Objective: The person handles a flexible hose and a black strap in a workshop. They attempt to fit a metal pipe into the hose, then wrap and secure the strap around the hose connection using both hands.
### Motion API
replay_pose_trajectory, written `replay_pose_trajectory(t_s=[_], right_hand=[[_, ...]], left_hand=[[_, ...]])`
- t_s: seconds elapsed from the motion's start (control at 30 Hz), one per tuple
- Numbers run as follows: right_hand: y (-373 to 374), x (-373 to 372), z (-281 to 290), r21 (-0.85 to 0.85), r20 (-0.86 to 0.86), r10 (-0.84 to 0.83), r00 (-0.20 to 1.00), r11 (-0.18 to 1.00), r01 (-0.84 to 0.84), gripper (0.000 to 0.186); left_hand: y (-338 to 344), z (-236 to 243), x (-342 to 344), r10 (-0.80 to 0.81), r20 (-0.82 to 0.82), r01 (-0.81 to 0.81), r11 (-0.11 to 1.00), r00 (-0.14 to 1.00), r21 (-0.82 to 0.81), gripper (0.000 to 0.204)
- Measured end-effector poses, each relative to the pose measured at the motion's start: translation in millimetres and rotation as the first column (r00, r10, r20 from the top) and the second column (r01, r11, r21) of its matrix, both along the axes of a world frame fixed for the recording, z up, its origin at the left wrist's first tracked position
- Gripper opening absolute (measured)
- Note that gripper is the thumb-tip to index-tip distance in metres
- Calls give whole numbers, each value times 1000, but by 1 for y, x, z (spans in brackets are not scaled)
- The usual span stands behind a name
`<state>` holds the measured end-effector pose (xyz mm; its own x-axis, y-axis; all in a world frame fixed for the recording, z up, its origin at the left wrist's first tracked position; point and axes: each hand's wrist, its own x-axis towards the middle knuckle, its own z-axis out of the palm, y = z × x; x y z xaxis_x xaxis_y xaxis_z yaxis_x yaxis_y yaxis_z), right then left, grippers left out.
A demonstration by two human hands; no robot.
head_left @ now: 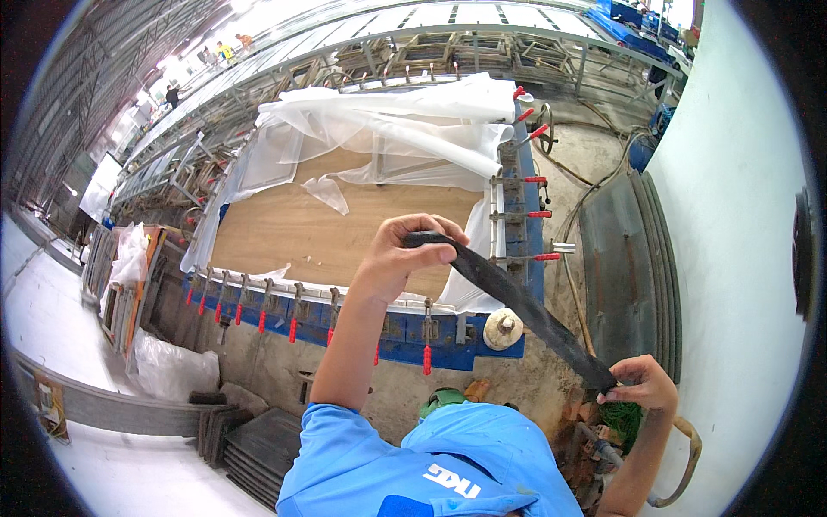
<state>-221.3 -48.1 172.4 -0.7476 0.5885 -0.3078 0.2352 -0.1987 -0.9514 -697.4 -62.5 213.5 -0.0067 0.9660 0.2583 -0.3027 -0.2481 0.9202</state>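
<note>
A long black cloth strip (521,303) stretches slantwise between my hands, in front of my body. My left hand (398,250) pinches its upper end between thumb and fingers, above the near right part of a clamped frame. At the lower end, my right hand (642,384) grips the strip with bent fingers, out to the right. Beyond lies a brown wooden panel (345,228) inside the frame, partly covered by crumpled translucent plastic sheeting (405,121). Red-handled clamps (427,358) line the frame's blue edge (401,349).
A round whitish container (503,329) stands on the frame's near right corner. Dark flat sheets (633,258) lean against the right wall; more dark slabs (267,444) are stacked at lower left. Hoses (594,181) trail over the floor. Several people (226,52) are far off.
</note>
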Motion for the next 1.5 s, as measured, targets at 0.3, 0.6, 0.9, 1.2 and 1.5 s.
replay_pose_trajectory(t_s=[0.3,0.6,0.9,1.2,1.5], right_hand=[[1,16,-27,-82,33,-179,983,980,181,22],[6,21,-51,-23,68,-208,976,977,210,26],[4,15,-50,-117,-18,-286,958,952,282,24],[7,3,-58,-59,-47,-338,940,940,335,19],[1,-3,-61,-30,-53,-416,908,910,414,18]], left_hand=[[13,-6,-10,263,380,-228,964,887,-135,8],[25,4,-15,381,395,-358,924,836,-133,11],[23,13,-25,419,428,-413,904,801,-112,7],[23,17,-40,473,397,-478,873,786,-95,8],[23,17,-43,486,375,-488,867,789,-99,8]])
